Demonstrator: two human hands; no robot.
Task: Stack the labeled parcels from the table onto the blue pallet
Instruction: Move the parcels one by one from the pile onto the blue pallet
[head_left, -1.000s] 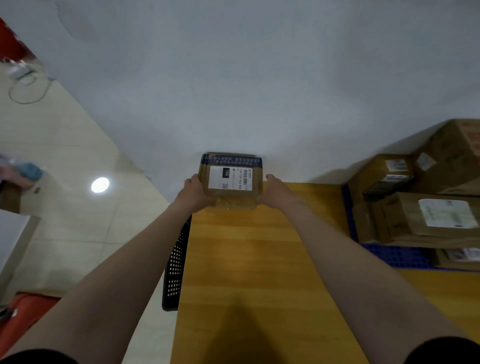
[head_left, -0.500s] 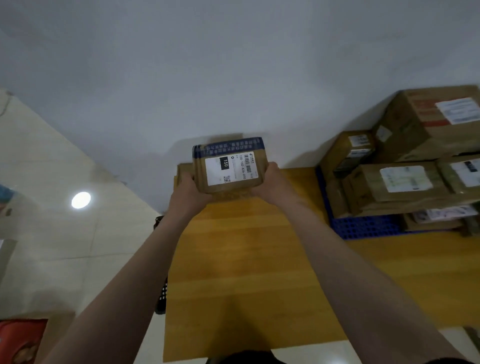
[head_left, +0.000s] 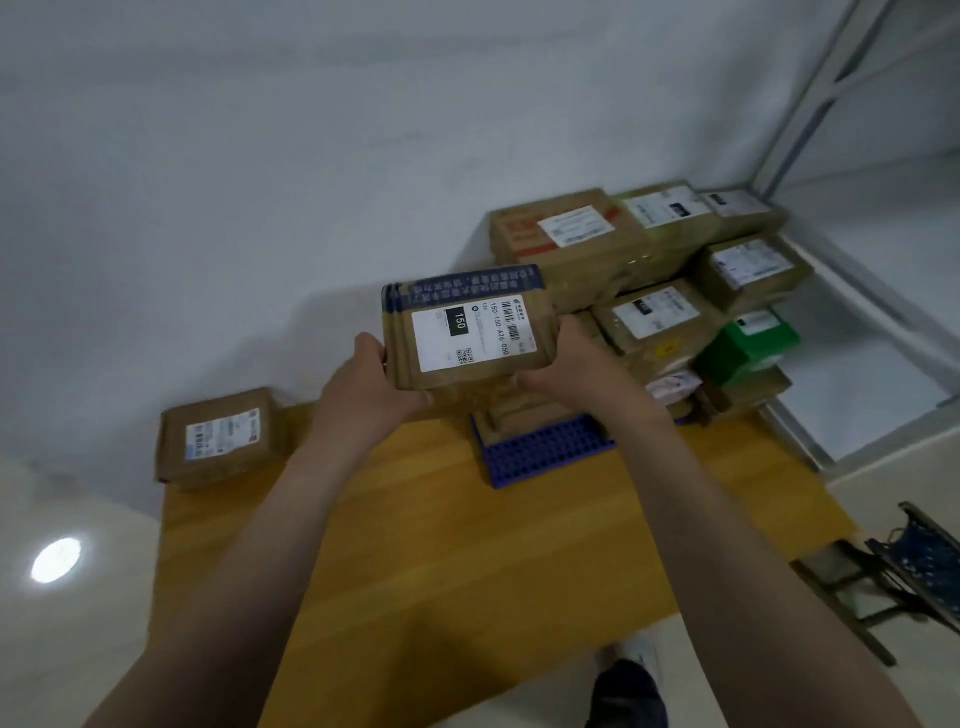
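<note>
Parcel (head_left: 467, 332): hanging above the desk (head_left: 467, 545), label facing up, just before the blue pallet (head_left: 540, 449).
Left hand (head_left: 369, 384): gripping its left side.
Right hand (head_left: 576, 364): gripping its right side.
Pile of boxes (head_left: 654, 270): sitting on the pallet.
Second box (head_left: 218, 436): lying at the desk's far left corner.

A brown parcel (head_left: 470, 332) with a white label marked 150 and a blue printed band along its far edge is up off the wooden surface (head_left: 467, 545). It is slightly tilted, label up, gripped at its sides by the left hand (head_left: 371, 387) and right hand (head_left: 576, 364), just in front of the blue pallet (head_left: 545, 449). The pallet lies on the far right of the surface and carries a pile of labelled brown parcels (head_left: 660, 317) several layers high, with a green box (head_left: 748, 343) among them. One more labelled parcel (head_left: 218, 436) lies flat at the far left corner.
</note>
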